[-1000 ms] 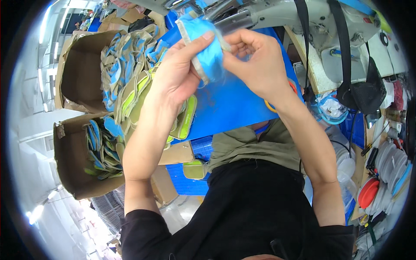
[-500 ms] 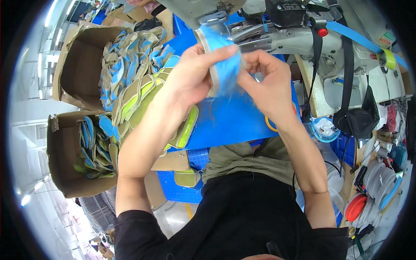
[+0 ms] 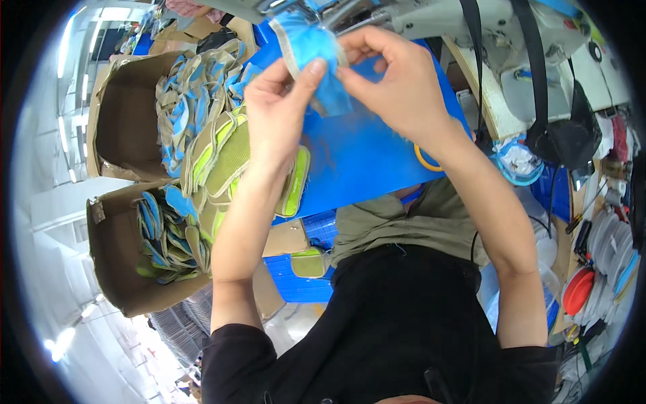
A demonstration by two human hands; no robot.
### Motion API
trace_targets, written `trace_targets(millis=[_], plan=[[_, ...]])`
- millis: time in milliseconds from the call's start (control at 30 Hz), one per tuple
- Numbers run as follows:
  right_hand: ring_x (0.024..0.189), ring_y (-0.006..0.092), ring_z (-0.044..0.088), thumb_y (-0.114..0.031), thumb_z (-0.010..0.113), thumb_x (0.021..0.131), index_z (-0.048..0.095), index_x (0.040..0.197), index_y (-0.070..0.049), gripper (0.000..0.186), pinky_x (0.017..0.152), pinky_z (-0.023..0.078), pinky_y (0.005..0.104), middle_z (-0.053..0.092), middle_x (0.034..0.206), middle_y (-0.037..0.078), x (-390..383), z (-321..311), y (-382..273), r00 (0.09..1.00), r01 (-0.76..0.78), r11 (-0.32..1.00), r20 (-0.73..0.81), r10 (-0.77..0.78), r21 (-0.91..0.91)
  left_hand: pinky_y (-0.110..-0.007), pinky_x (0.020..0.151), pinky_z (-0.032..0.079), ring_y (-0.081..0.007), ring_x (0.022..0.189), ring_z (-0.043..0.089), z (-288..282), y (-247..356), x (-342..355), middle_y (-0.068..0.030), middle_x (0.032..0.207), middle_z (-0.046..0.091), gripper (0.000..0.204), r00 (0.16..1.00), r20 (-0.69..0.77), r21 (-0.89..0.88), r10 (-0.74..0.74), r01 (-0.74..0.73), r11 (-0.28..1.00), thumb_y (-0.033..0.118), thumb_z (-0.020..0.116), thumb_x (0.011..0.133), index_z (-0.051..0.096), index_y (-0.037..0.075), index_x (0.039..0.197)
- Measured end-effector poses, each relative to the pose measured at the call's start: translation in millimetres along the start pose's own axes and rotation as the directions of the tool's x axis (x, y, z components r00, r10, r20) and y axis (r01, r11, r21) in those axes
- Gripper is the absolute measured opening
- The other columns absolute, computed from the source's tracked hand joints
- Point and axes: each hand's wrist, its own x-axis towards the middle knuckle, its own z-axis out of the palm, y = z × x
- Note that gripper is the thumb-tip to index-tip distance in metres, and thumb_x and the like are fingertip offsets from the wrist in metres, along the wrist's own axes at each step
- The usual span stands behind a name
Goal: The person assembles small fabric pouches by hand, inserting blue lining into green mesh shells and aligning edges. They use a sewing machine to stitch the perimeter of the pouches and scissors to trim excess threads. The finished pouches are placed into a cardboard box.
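A blue fabric piece [image 3: 306, 46] with a beige edge is stretched between my two hands, above the blue work surface [image 3: 363, 158] and close to the sewing machine [image 3: 431, 19]. My left hand [image 3: 277, 104] pinches its near left side, thumb lying on top. On the right edge, the thumb and fingertips of my right hand [image 3: 397, 81] are closed on the cloth. The fabric's far end reaches up to the machine's metal parts; whether it touches them I cannot tell. Left of my left forearm lies a pile of green and beige fabric pieces [image 3: 225, 158].
Two cardboard boxes stand at the left: the far box [image 3: 128, 128] beside blue and beige pieces [image 3: 192, 101], the near box [image 3: 114, 249] holding blue and green ones. Orange-handled scissors [image 3: 425, 160] lie by my right forearm. Black straps [image 3: 535, 74] hang at the right.
Both hands and the fabric have shifted up and left in the picture, and the cloth is tilted differently. The whole view has moved too, showing less of the machine.
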Motion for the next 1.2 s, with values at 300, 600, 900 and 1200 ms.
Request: trace_targets(millis=[300,600,900,1200], plan=[[0.078,0.0329,0.068,0.000,0.069,0.080,0.067,0.099,-0.004,0.019,0.067,0.053,0.0385,0.066,0.090,0.014,-2,-3,5,0.978,0.201,0.978,-0.050,-0.203,-0.056,-0.030,0.088,0.057,-0.0138,0.094,0.072,-7,11,13,-0.0061,0.108,0.075,0.023,0.953,0.175,-0.372,-0.247,0.297,0.880,0.020,0.069,0.101,0.069,0.003,0.116],[0.084,0.0217,0.071,-0.007,0.075,0.083,0.072,0.099,-0.003,0.017,0.074,0.054,0.0312,0.073,0.094,0.009,-7,9,20,0.979,0.189,0.982,-0.073,-0.189,-0.012,-0.031,0.084,0.060,-0.0155,0.094,0.073,-5,9,10,-0.0062,0.107,0.075,0.023,0.951,0.174,-0.323,-0.256,0.301,0.897,0.016,0.071,0.099,0.069,0.003,0.118],[0.084,0.0253,0.073,-0.004,0.071,0.081,0.072,0.097,-0.004,0.016,0.073,0.057,0.0338,0.072,0.092,0.011,-9,12,25,0.986,0.150,0.986,-0.078,-0.144,0.068,-0.028,0.078,0.059,-0.0142,0.089,0.073,2,1,8,-0.0092,0.102,0.076,0.024,0.982,0.062,-0.255,-0.179,0.189,0.948,0.006,0.079,0.090,0.071,0.000,0.113],[0.084,0.0242,0.073,-0.002,0.073,0.081,0.072,0.097,-0.004,0.017,0.075,0.057,0.0330,0.073,0.090,0.010,-8,16,18,0.990,0.105,0.994,-0.101,-0.101,0.034,-0.029,0.079,0.059,-0.0152,0.088,0.072,4,9,18,-0.0109,0.102,0.075,0.029,0.971,0.059,-0.268,-0.233,0.241,0.933,0.007,0.082,0.087,0.070,-0.003,0.111]])
